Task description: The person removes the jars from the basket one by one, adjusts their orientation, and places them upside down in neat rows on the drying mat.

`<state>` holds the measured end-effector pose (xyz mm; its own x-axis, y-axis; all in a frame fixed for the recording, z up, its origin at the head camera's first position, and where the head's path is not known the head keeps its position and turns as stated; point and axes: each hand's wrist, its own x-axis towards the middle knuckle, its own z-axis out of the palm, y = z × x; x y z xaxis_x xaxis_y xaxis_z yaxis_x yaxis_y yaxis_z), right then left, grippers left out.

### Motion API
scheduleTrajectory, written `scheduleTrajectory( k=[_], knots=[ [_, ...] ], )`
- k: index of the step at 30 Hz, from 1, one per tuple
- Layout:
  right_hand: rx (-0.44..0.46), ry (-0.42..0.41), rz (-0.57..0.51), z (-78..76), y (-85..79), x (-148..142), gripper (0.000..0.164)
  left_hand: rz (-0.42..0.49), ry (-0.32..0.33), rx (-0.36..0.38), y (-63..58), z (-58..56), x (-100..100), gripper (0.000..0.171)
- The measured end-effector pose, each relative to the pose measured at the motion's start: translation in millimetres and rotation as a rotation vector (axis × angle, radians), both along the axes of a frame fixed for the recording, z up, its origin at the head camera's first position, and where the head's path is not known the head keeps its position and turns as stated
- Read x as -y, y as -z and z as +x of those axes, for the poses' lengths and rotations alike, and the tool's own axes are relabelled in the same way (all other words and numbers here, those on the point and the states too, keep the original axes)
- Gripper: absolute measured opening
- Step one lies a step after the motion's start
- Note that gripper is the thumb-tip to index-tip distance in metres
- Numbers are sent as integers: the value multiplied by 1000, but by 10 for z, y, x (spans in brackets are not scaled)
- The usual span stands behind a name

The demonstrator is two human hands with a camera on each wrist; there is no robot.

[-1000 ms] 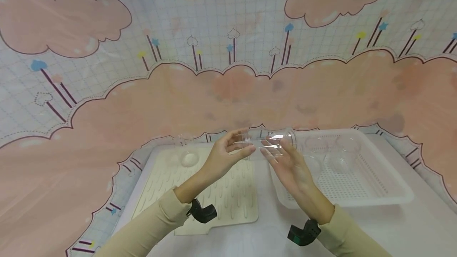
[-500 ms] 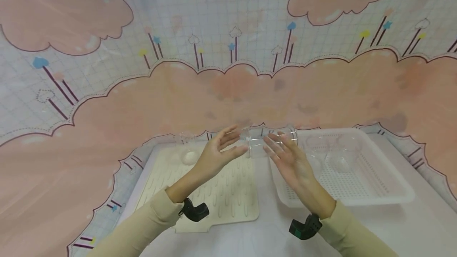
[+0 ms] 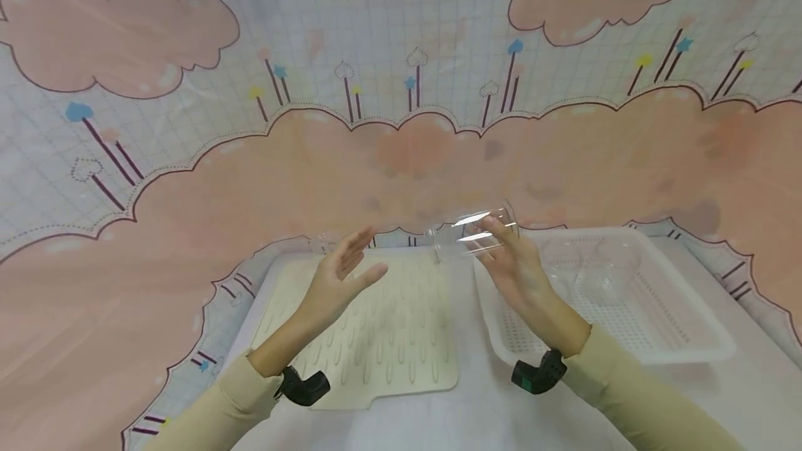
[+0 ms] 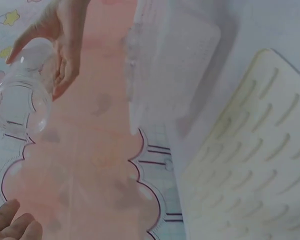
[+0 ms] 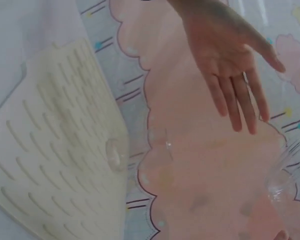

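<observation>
Soft, even light; white glare streaks on clear cup [image 3: 459,234]; faint shadow under basket [image 3: 679,355]; 2 wrist views hazy.

- held glass [image 3: 459,236]: in right hand [image 3: 516,280]
- mat [image 3: 401,326]: below left hand [image 3: 335,280]
- second glass [image 5: 117,156]: mat's far edge
- basket [image 3: 664,357]: mostly right of right hand, glasses [image 3: 604,280] inside

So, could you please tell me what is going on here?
A person holds a glass in the air with the right hand, tipped nearly onto its side. The left hand is apart from it and grips nothing. A second glass is on the mat, and clear vessels sit in the basket.
</observation>
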<state>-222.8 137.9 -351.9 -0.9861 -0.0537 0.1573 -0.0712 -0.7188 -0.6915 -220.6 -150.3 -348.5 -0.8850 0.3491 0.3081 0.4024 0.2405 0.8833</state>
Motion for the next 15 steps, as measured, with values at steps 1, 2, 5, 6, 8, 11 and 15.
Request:
scheduleTrajectory(
  k=[1, 2, 5, 6, 8, 11, 15],
  knots=[
    [0, 8, 3, -22, -20, 3, 9, -9, -15, -3, 11, 4, 40, 69],
    [0, 11, 7, -48, -38, 5, 7, -21, -33, -3, 26, 10, 82, 69],
    [19, 25, 24, -118, -78, 20, 4, -57, -84, 2, 94, 25, 211, 71],
    [31, 31, 29, -142, -85, 29, 5, -73, -97, 5, 121, 36, 252, 71],
    [53, 47, 52, -196, -90, 57, 8, -104, -125, 16, 183, 58, 336, 73],
    [77, 71, 70, -278, -80, 126, 14, -147, -165, 25, 282, 100, 452, 74],
    [87, 92, 72, -391, -58, 237, 15, -190, -220, 36, 405, 146, 589, 76]
  ],
)
